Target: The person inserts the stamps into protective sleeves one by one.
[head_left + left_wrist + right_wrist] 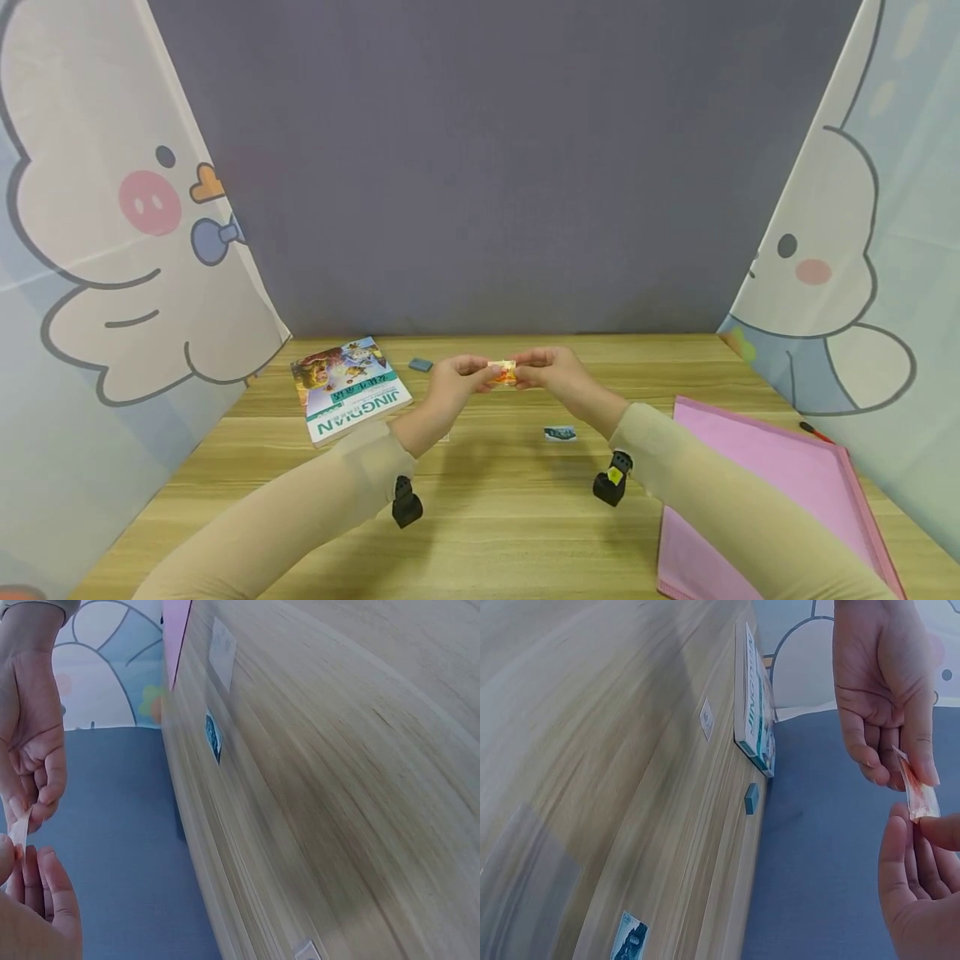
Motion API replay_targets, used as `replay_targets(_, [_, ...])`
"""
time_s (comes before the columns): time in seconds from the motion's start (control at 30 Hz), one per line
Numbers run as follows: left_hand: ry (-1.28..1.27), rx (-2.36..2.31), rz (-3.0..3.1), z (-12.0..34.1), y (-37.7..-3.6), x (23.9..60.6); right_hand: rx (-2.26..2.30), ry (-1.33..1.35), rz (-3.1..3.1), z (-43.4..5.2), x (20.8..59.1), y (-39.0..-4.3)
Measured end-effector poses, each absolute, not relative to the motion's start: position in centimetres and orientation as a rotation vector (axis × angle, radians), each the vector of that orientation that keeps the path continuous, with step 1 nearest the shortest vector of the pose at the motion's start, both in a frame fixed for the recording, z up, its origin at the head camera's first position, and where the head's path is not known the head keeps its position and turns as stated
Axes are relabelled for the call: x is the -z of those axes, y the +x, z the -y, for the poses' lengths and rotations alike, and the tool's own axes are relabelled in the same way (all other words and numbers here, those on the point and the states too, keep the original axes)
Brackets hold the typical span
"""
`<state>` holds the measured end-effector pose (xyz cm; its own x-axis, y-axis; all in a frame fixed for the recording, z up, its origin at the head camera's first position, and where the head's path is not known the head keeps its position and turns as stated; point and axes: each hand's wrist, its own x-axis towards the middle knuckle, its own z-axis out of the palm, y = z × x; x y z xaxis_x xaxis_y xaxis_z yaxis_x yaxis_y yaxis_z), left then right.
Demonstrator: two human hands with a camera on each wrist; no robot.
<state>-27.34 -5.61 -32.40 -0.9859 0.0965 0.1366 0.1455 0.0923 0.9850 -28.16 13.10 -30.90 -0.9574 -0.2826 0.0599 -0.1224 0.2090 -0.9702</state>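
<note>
A small orange and yellow card (502, 372) is held above the wooden table (495, 533), pinched from both sides. My left hand (480, 377) pinches its left end and my right hand (522, 374) pinches its right end. In the left wrist view the card (19, 829) shows edge-on between my left hand (22, 862) below and my right hand (34, 802) above. The right wrist view has the card (917, 791) between my right hand (922, 829) and my left hand (907, 769).
A picture book (348, 387) lies at the back left with a small blue block (421, 364) beside it. On the table under the hands lies a small blue card (559, 432). A pink folder (757, 500) and a red pen (813, 432) are on the right. Cartoon curtains hang on both sides.
</note>
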Motion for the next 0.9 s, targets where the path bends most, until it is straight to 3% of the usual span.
replay_targets(0.37, [-0.203, 2.068, 2.292, 6.59, -27.2, 32.49, 1.95, -0.264, -2.345, -13.27, 30.99, -28.17])
replay_targets(0.9, [-0.194, 2.066, 2.293, 6.4, -26.99, 32.5, 1.878, -0.346, -2.369, -13.68, 30.84, -27.92])
